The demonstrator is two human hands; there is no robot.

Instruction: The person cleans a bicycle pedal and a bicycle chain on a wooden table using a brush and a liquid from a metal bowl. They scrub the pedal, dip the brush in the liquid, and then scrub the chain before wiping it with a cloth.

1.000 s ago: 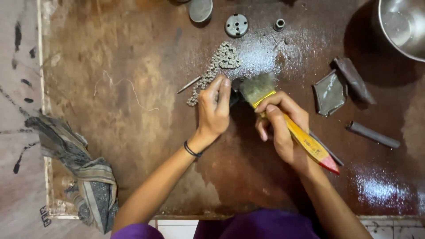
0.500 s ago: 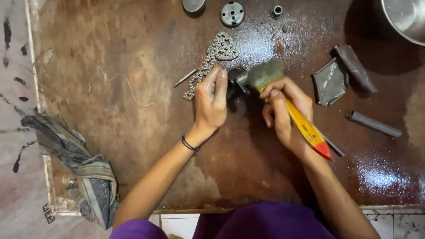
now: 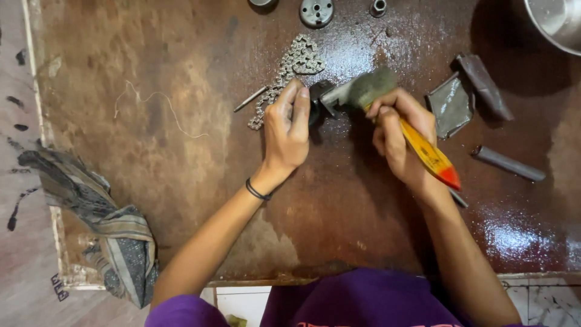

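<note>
My left hand [image 3: 287, 128] presses down on a small dark metal part [image 3: 319, 102] on the wet brown tabletop [image 3: 181, 91], fingers closed over it. My right hand [image 3: 402, 138] grips a paintbrush [image 3: 393, 115] with a yellow handle and red tip; its bristles point left and touch the dark part. A coiled metal chain [image 3: 290, 69] lies just beyond my left fingertips, with a thin metal pin [image 3: 250, 99] beside it.
Round metal parts [image 3: 316, 11] and a small bushing [image 3: 378, 7] lie at the far edge. A steel bowl [image 3: 557, 21] sits at the top right. Dark flat pieces [image 3: 451, 106], a grey rod [image 3: 508, 163] and a striped rag [image 3: 103, 224] at the left edge.
The brush head has swung from beside the part onto it, bristles now pointing left. My left hand stays on the part.
</note>
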